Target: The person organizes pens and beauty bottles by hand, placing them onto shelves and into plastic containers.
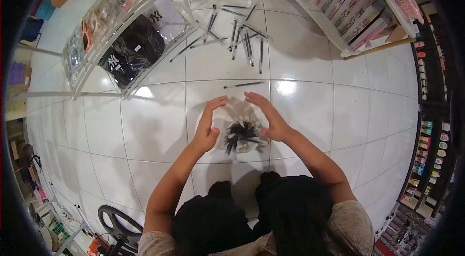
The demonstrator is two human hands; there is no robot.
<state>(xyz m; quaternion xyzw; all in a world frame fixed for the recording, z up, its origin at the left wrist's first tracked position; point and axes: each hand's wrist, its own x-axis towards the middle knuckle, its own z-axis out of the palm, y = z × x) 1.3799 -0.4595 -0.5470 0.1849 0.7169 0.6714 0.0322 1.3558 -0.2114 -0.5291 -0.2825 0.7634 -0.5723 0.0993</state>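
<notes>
Several black-capped pens [242, 136] stand bunched together, tips fanned out, in what looks like a clear round container on the tiled floor; its outline is hard to make out. My left hand [209, 125] is at the left of this bunch, fingers apart and curved, holding nothing. On the right side, my right hand [270, 118] is likewise spread and empty. One pen [243, 84] lies alone on the floor just beyond my fingertips. Farther off, several loose pens [249, 45] lie scattered and crossing one another.
A white rack [99, 69] at upper left holds bagged black caps [138, 45] and wrapped goods. At upper right stands a white shelf [310, 9] of packaged items. Dark display racks [433, 144] line the right edge. A black wheel [120, 226] is at lower left.
</notes>
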